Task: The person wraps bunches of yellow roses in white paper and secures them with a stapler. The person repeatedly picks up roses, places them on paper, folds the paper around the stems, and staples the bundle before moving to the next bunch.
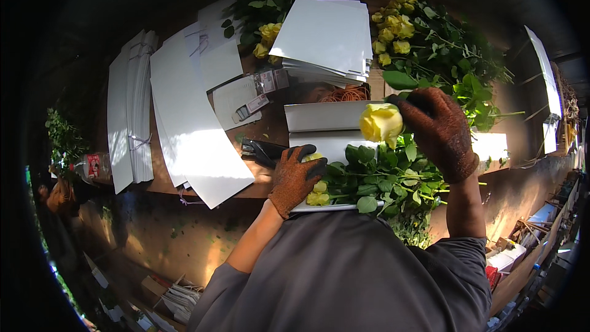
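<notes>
Both my hands wear brown, dark-stained work gloves. My right hand (pixel 433 126) is raised over the table, its fingers closed on a yellow rose (pixel 381 124) just behind the bloom. Lower and to the left, my left hand (pixel 295 178) curls its thumb and fingers around a rose head lying at the left end of a bunch. More yellow blooms (pixel 318 193) show just below those fingers. The bunch's green leaves (pixel 375 178) and stems stretch right across a folded white sheet (pixel 329 141). Beside the left hand lies a black stapler-like tool (pixel 264 152).
A stack of white sheets (pixel 322 37) stands at the back, with orange cord (pixel 347 93) below it. Loose yellow roses (pixel 396 27) lie at the back right. On the left are long white boards (pixel 190 123), a tied bundle (pixel 140 110) and small printed boxes (pixel 251 107).
</notes>
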The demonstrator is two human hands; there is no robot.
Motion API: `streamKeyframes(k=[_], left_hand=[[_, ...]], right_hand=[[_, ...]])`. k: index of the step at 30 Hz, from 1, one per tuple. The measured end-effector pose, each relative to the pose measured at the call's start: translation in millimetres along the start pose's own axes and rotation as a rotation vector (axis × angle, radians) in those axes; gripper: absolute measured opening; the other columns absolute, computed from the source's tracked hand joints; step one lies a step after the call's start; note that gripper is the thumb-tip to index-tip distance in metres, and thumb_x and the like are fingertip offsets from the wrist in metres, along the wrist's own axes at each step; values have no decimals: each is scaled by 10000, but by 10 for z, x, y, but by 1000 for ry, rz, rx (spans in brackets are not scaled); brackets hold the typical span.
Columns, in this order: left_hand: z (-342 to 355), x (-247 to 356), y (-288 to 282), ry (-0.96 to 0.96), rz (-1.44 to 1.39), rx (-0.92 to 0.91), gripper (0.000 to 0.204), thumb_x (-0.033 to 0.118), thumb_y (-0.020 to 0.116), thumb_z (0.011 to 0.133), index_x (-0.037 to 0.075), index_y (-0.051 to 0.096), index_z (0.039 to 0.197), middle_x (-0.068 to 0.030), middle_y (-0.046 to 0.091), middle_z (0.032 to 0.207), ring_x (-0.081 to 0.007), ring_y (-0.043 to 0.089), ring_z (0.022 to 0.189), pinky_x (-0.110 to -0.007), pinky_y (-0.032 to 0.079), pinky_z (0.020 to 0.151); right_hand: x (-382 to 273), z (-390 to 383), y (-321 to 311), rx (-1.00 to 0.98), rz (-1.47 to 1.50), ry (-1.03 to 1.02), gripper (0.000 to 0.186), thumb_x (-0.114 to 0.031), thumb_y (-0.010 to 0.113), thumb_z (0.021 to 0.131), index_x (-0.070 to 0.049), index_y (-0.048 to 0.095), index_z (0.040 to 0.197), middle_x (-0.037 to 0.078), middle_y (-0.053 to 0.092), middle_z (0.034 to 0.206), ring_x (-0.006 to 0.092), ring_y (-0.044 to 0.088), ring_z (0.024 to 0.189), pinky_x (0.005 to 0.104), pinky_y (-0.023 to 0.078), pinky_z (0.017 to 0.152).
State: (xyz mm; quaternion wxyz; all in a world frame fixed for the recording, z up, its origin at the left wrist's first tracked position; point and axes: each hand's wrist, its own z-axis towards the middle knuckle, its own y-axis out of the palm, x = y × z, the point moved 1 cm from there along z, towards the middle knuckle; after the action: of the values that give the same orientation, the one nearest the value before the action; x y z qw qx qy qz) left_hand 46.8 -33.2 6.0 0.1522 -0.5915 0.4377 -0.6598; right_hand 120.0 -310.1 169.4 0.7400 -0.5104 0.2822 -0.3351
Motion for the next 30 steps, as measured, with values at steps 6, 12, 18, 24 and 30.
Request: streamKeyframes(k=[6,12,18,24,30], left_hand=[[31,-72,64,-179,-51,19,824,329,799,762,-33,426,1401,-219,507,1309,-414,459,1206,-476,398,1050],[-41,-138,182,-150,-16,76,889,319,814,756,19,357,1457,-252,436,1360,-439,439,1238,-495,411,1045],[-23,31,41,-116,-18,57,617,234,814,775,213,575,1343,-199,396,1409,-406,432,1281,-475,416,1057],[20,68,11,-95,-46,88,598,218,826,762,190,595,1313,-171,443,1365,-385,450,1256,-468,421,1051],[-5,34,-9,-108,-64,74,616,197,846,733,182,610,1302,-165,471,1361,-371,477,1248,-450,432,1043]], right_hand=[[-530,-222,1282,-396,394,97,206,-204,634,829,-150,635,1027,134,605,957,323,655,873,461,541,702],[-610,-365,1724,-322,365,20,220,-301,635,821,-111,636,933,146,612,941,338,645,852,472,533,690],[-352,-137,1225,-385,685,111,245,-240,655,894,-54,655,1053,182,656,991,335,665,911,433,538,787],[1467,-87,1660,-202,121,555,330,-238,648,877,-44,613,1142,210,689,982,417,656,904,489,534,764],[1899,-759,2755,-682,119,597,320,-210,674,780,-52,665,1059,194,689,1019,373,665,956,446,519,785]])
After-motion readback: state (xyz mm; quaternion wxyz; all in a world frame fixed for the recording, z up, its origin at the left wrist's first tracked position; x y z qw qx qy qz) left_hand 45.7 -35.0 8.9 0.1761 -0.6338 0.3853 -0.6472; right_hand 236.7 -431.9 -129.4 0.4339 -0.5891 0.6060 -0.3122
